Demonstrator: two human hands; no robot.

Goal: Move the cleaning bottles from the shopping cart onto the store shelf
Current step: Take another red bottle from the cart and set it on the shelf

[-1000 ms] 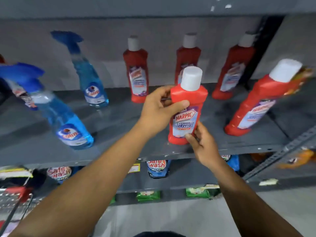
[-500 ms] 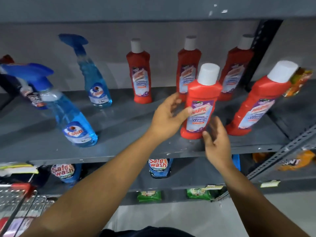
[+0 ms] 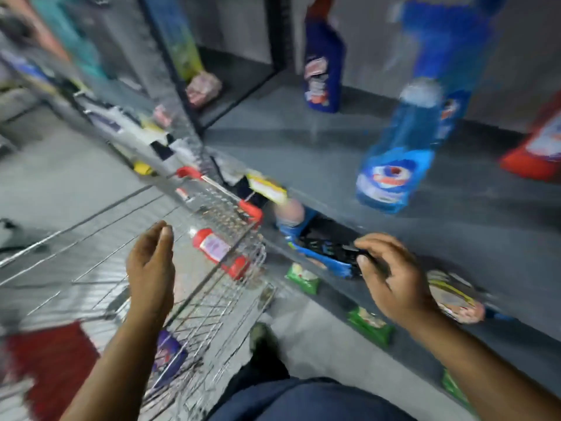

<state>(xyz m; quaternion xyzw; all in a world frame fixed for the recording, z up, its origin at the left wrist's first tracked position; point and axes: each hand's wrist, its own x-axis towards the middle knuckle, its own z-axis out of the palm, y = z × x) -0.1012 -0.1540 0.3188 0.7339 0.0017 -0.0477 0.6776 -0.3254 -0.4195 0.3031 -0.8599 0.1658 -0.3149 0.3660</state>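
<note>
Now hands (image 3: 150, 268) empty — red bottle released, view swung to cart (image 3: 212, 287).

— Where is the cart?
— Shopping cart (image 3: 209, 287) at lower left, before the shelf (image 3: 455, 214); one bottle (image 3: 217, 252) lying in it, by its far corner.

— And my hands?
— My left hand (image 3: 150, 268) over the cart; my right hand (image 3: 391, 278) before the shelf edge. A spray bottle (image 3: 397, 153) stands on the shelf, above my right.

Grey shelf (image 3: 303, 141) — blue spray bottle (image 3: 394, 165)
</note>
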